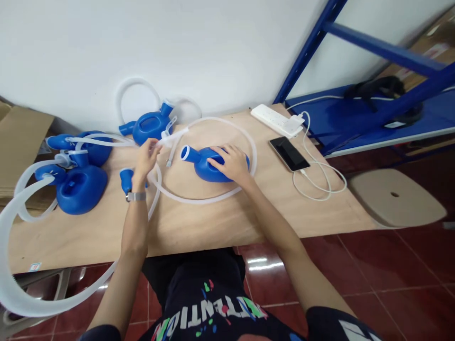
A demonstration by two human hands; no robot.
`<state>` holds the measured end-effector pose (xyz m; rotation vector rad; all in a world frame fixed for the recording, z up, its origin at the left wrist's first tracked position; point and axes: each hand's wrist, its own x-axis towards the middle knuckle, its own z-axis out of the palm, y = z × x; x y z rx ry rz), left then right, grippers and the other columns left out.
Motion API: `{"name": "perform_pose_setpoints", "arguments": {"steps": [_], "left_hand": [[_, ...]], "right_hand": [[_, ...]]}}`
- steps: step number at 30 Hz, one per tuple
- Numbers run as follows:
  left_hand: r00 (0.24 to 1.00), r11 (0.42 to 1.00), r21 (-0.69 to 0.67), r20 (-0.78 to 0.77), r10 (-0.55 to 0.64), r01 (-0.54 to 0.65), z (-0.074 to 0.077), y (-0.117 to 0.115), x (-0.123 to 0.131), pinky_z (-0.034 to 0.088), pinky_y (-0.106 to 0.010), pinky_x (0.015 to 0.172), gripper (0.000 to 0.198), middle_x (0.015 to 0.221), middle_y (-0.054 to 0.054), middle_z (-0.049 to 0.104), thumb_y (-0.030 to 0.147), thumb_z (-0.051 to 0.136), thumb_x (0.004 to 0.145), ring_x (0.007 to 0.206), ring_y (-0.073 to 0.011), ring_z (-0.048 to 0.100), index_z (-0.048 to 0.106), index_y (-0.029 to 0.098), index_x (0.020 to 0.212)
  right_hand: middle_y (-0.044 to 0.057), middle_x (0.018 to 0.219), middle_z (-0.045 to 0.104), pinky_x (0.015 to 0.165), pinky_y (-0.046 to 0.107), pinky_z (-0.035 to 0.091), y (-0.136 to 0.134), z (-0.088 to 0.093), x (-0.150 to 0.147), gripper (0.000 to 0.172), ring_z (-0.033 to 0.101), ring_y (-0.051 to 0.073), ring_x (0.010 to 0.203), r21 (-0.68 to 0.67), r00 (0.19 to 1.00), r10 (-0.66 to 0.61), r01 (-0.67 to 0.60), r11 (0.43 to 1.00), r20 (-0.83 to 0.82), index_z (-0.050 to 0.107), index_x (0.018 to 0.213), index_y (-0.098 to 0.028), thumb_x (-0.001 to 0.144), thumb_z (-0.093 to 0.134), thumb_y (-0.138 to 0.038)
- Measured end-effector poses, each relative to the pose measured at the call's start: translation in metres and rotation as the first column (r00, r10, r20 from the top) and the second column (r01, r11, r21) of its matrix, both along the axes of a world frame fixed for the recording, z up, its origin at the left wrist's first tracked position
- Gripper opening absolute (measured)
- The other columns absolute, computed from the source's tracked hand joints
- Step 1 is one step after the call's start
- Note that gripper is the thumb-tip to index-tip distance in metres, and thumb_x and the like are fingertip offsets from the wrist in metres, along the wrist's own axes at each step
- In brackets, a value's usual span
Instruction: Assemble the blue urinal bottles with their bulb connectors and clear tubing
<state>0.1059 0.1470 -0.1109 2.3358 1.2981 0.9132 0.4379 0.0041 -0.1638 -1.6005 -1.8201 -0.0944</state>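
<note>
My right hand [231,163] rests over a blue plastic urinal bottle [209,175] lying on the wooden table, fingers closed about its top. The bottle's white-rimmed mouth points left. My left hand [146,158], with a watch on the wrist, pinches a translucent tube [174,136] close to its end; the exact grip is partly hidden. That tube loops around the bottle and back toward the left. Under the left hand lies a small blue mouthpiece [127,180], partly covered by my wrist.
Several other blue bottles with hoses [81,189] stand at the left, one [149,127] against the wall. A thick hose [21,303] hangs past the front edge. At right are a power strip [273,119], a phone [289,154] with cable, a stool [396,196] and blue shelving [384,47].
</note>
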Motion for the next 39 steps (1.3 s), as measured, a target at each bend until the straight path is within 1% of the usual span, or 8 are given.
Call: {"name": "perform_pose_setpoints", "arguments": {"steps": [3,6,12,20,23,27,32,39], "left_hand": [[0.99,0.997,-0.011,-0.121,-0.077,0.077,0.026,-0.029,-0.028,0.058,-0.04,0.096,0.037,0.113,-0.011,0.078,0.049,0.063,0.104,0.096,-0.0254,0.07,0.078,0.021,0.123],[0.973,0.994,0.019,-0.207,-0.098,0.104,0.051,-0.055,-0.033,0.059,-0.041,0.095,0.039,0.109,-0.011,0.08,0.047,0.063,0.104,0.095,-0.0263,0.071,0.082,0.019,0.123],[0.965,0.989,0.149,-0.26,0.034,0.005,0.078,-0.067,-0.032,0.059,-0.04,0.091,0.033,0.111,-0.01,0.081,0.037,0.064,0.103,0.096,-0.0262,0.073,0.086,0.024,0.123],[0.944,0.95,-0.077,-0.11,-0.31,0.303,0.049,-0.071,0.018,0.063,-0.039,0.089,0.042,0.118,-0.014,0.08,0.055,0.069,0.1,0.102,-0.0269,0.075,0.083,0.018,0.114],[0.944,0.92,-0.211,0.037,-0.329,0.329,0.04,-0.078,0.027,0.064,-0.04,0.092,0.05,0.135,-0.015,0.076,0.063,0.082,0.089,0.115,-0.0304,0.076,0.077,0.019,0.112],[0.941,0.904,-0.268,0.145,-0.305,0.334,0.03,-0.085,0.024,0.061,-0.046,0.106,0.051,0.133,-0.015,0.077,0.059,0.083,0.091,0.124,-0.0317,0.074,0.073,0.019,0.121],[0.918,0.89,-0.227,0.074,-0.39,0.396,0.025,-0.084,0.022,0.059,-0.052,0.114,0.078,0.147,-0.018,0.071,0.057,0.088,0.088,0.135,-0.036,0.07,0.066,0.021,0.154],[0.86,0.865,-0.045,-0.089,-0.502,0.5,0.022,-0.083,0.02,0.051,-0.057,0.125,0.065,0.158,-0.017,0.066,0.043,0.08,0.098,0.147,-0.0379,0.064,0.064,0.025,0.159]], "right_hand": [[0.015,0.128,0.076,0.105,0.046,0.049,-0.002,0.0,0.0,0.06,0.068,0.036,0.118,-0.028,1.0,-0.021,0.021,0.999,0.018,0.077,0.142,-0.025,0.109,0.051,-0.067],[0.016,0.129,0.076,0.106,0.047,0.048,-0.003,-0.001,0.0,0.062,0.067,0.036,0.119,-0.022,1.0,-0.02,0.02,1.0,0.017,0.077,0.142,-0.024,0.11,0.048,-0.069],[0.015,0.127,0.077,0.103,0.047,0.05,-0.004,-0.002,0.0,0.062,0.068,0.035,0.117,-0.007,0.999,-0.027,0.028,1.0,0.022,0.077,0.141,-0.025,0.109,0.049,-0.069],[0.013,0.121,0.079,0.104,0.045,0.052,-0.006,0.002,-0.002,0.06,0.071,0.033,0.115,0.0,0.989,0.149,-0.149,0.989,0.018,0.08,0.137,-0.023,0.108,0.054,-0.069],[0.013,0.121,0.078,0.104,0.045,0.052,-0.008,0.002,-0.001,0.058,0.071,0.033,0.116,-0.006,0.984,0.176,-0.176,0.984,0.023,0.08,0.138,-0.024,0.108,0.056,-0.067],[0.013,0.12,0.078,0.104,0.045,0.052,-0.008,-0.001,0.001,0.056,0.07,0.033,0.115,-0.013,0.982,0.183,-0.182,0.983,0.038,0.079,0.139,-0.025,0.108,0.057,-0.066],[0.012,0.118,0.078,0.1,0.044,0.052,-0.008,-0.003,0.003,0.056,0.07,0.033,0.111,-0.004,0.976,0.211,-0.211,0.978,0.055,0.08,0.138,-0.028,0.106,0.058,-0.069],[0.012,0.124,0.078,0.101,0.044,0.051,-0.006,-0.004,0.005,0.053,0.07,0.032,0.114,-0.037,0.97,0.239,-0.237,0.971,0.05,0.079,0.14,-0.029,0.106,0.062,-0.066]]}}
